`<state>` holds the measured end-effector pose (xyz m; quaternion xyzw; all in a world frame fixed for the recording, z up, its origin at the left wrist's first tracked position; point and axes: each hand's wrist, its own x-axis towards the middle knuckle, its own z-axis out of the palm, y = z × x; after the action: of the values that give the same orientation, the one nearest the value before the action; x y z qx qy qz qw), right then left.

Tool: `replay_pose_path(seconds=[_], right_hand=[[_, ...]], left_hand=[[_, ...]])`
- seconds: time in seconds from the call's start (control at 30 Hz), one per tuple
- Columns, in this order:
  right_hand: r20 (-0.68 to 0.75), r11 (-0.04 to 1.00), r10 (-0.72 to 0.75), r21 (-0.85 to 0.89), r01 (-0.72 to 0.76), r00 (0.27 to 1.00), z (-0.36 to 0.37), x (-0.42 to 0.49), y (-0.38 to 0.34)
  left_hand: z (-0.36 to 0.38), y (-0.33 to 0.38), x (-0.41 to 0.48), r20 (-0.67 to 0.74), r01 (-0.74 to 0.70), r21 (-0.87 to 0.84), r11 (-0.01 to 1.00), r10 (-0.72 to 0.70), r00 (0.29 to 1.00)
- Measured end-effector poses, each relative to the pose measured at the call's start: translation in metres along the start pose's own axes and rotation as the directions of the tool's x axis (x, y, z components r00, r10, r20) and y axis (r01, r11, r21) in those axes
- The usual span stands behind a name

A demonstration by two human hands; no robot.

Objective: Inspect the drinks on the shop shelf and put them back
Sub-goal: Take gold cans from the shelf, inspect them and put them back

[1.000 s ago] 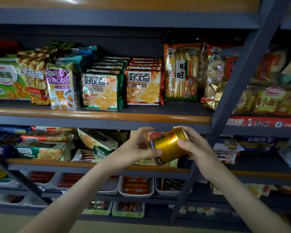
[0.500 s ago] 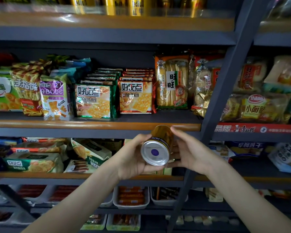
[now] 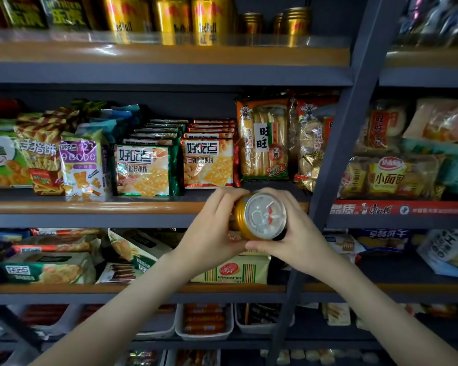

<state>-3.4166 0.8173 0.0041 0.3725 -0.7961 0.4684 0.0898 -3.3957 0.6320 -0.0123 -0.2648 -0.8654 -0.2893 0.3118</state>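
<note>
A gold drink can point(image 3: 259, 216) is held between both hands in front of the middle snack shelf, tipped so its silver pull-tab lid faces me. My left hand point(image 3: 212, 228) grips its left side and my right hand point(image 3: 299, 233) wraps the right and underside. On the top shelf point(image 3: 169, 55) stands a row of matching gold cans point(image 3: 169, 15), with shorter gold cans point(image 3: 294, 21) behind a gap at the right end of the row.
A slanted grey shelf post point(image 3: 339, 154) runs just right of the hands. Biscuit and rice-cracker packs point(image 3: 206, 162) fill the middle shelf, more packs lie on the shelf below, and white trays point(image 3: 204, 323) of sausages sit lower down.
The view has tilted up, bringing the top shelf's cans into sight. The can has been turned over between the hands: its bottom faced me before, now the pull-tab lid does.
</note>
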Motion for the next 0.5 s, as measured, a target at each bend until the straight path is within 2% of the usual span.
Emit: replay_pose_path(seconds=[0.07,0.13,0.2,0.27,0.33,0.4,0.5], right_hand=[[-0.033,0.983,-0.157,-0.101,0.153,0.987,-0.003,-0.001,0.003],[-0.035,0.962,-0.234,-0.151,0.227,0.972,-0.008,-0.002,0.003],[-0.024,0.942,-0.295,-0.174,0.286,0.955,-0.015,-0.001,0.000],[-0.016,0.951,-0.289,-0.117,0.286,0.957,-0.022,-0.001,-0.002],[-0.052,0.975,-0.220,-0.012,0.220,0.974,-0.029,0.001,-0.004],[-0.160,0.980,-0.183,0.044,0.192,0.970,-0.035,0.005,-0.008],[-0.234,0.966,-0.189,0.133,0.223,0.954,-0.041,0.018,-0.017]], left_hand=[[0.001,-0.001,0.008,-0.096,-0.169,0.103,0.980,0.179,0.979],[-0.001,-0.002,0.015,-0.127,-0.277,0.105,0.955,0.289,0.949],[-0.006,-0.002,0.023,-0.087,-0.323,0.053,0.945,0.327,0.941],[-0.011,0.001,0.030,-0.042,-0.317,0.093,0.944,0.321,0.946],[-0.014,0.009,0.038,-0.041,-0.222,0.197,0.955,0.234,0.971],[-0.016,0.023,0.046,-0.103,-0.024,0.204,0.979,0.046,0.994],[-0.022,0.038,0.063,-0.177,0.210,0.180,0.961,-0.178,0.968]])
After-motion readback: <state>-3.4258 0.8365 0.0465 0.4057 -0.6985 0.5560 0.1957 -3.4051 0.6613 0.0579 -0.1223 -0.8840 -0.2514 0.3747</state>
